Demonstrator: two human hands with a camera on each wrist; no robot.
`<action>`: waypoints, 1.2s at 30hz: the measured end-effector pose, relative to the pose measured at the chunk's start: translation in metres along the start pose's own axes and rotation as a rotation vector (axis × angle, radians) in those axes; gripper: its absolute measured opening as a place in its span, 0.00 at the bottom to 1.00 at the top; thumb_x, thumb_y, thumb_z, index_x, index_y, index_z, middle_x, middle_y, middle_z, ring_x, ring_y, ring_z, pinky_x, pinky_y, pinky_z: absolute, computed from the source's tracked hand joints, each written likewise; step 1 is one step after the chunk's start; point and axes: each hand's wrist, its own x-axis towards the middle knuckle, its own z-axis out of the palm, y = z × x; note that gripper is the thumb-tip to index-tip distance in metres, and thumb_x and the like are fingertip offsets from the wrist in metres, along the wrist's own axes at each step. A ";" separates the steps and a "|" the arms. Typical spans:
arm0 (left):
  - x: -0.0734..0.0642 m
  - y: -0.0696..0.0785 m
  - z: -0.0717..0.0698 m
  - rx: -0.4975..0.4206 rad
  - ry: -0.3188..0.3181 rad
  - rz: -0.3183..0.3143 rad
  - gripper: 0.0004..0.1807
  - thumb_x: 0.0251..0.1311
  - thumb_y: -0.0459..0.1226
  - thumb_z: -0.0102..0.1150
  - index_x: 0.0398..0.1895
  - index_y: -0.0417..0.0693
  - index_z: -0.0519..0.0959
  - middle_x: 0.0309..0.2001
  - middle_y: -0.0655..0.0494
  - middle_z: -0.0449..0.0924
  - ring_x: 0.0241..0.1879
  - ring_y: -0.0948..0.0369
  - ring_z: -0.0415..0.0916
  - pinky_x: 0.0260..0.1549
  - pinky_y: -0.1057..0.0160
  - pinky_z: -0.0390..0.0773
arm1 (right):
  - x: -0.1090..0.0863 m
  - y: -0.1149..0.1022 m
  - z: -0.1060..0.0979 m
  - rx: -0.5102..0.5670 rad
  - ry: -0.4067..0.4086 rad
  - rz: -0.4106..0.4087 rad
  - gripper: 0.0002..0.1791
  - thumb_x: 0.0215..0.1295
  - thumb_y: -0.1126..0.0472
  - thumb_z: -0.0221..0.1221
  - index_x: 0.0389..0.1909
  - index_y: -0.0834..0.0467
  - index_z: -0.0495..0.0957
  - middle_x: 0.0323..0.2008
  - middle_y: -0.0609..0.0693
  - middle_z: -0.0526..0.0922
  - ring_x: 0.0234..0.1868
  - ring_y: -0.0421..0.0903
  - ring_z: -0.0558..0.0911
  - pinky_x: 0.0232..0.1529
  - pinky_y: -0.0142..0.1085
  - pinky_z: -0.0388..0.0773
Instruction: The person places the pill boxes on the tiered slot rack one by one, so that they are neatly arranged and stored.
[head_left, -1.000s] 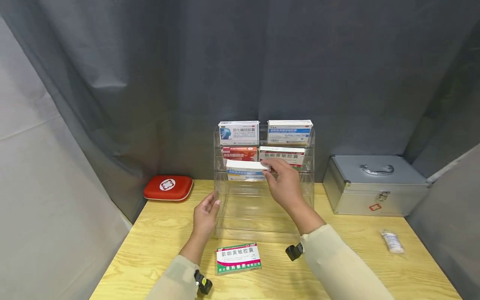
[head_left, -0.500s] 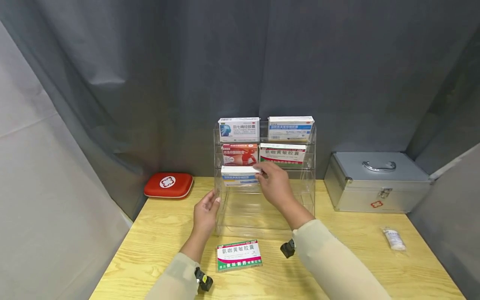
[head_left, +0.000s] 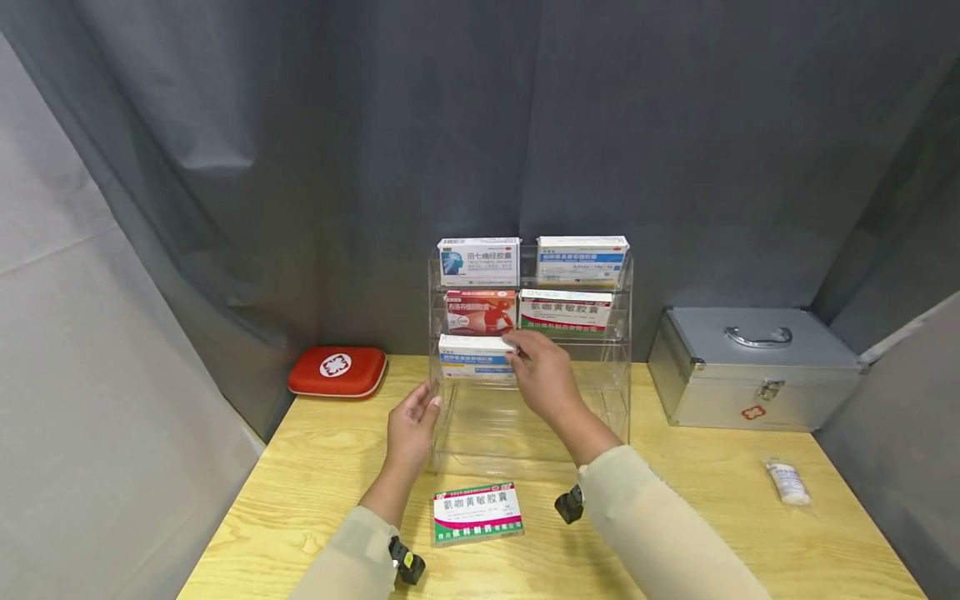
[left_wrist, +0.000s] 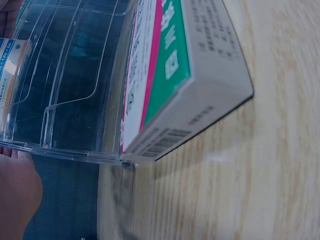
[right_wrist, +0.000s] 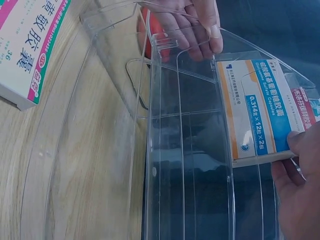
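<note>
My right hand [head_left: 549, 375] pinches the right end of a white, blue and orange medicine box [head_left: 472, 358]. This box stands in the left part of the third tier of a clear display rack [head_left: 517, 462]; thumb and fingers show at its end in the right wrist view. My left hand [head_left: 409, 427] holds the rack's left side edge, thumb at the edge and fingers along the outer side. On the two tiers above stand a white medicine box [head_left: 480, 262], a blue-and-white one [head_left: 581, 261], a red one [head_left: 481, 312] and a white-green one [head_left: 566, 312].
Flat on the wooden table [head_left: 322, 500], before the rack, lies a green, white and pink medicine box [head_left: 477, 512]. A red first-aid case [head_left: 337, 372] sits to the left. On the right are a silver metal case [head_left: 757, 367] and a small wrapped white roll [head_left: 787, 483].
My right hand has carried the blue-and-white box left and slightly down, into the left part of the third tier. The left hand has stayed at the rack's side.
</note>
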 end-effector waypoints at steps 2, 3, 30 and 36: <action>0.000 0.000 0.000 -0.005 0.000 -0.002 0.25 0.77 0.31 0.64 0.74 0.40 0.77 0.71 0.39 0.80 0.74 0.46 0.77 0.71 0.61 0.79 | -0.001 0.001 0.001 -0.005 0.004 -0.009 0.18 0.76 0.66 0.67 0.64 0.58 0.86 0.65 0.54 0.86 0.58 0.52 0.89 0.62 0.44 0.90; -0.001 0.000 0.000 -0.011 0.000 -0.002 0.25 0.76 0.31 0.64 0.74 0.39 0.77 0.71 0.39 0.80 0.74 0.46 0.77 0.71 0.62 0.79 | -0.002 0.001 0.001 -0.009 0.005 -0.011 0.18 0.76 0.66 0.67 0.64 0.58 0.86 0.65 0.54 0.86 0.58 0.52 0.89 0.62 0.43 0.90; -0.001 -0.003 -0.001 -0.016 -0.015 0.003 0.24 0.77 0.33 0.64 0.74 0.41 0.78 0.72 0.41 0.80 0.75 0.46 0.75 0.71 0.61 0.79 | -0.131 0.019 -0.020 0.212 -0.305 0.062 0.24 0.71 0.48 0.74 0.64 0.50 0.84 0.53 0.41 0.88 0.51 0.46 0.86 0.52 0.39 0.90; -0.002 -0.002 -0.001 0.005 -0.019 -0.001 0.24 0.78 0.34 0.64 0.75 0.44 0.78 0.74 0.42 0.78 0.76 0.46 0.74 0.74 0.56 0.76 | -0.169 0.036 -0.016 0.143 -0.472 0.013 0.30 0.71 0.44 0.72 0.71 0.46 0.80 0.68 0.45 0.85 0.61 0.52 0.87 0.58 0.46 0.91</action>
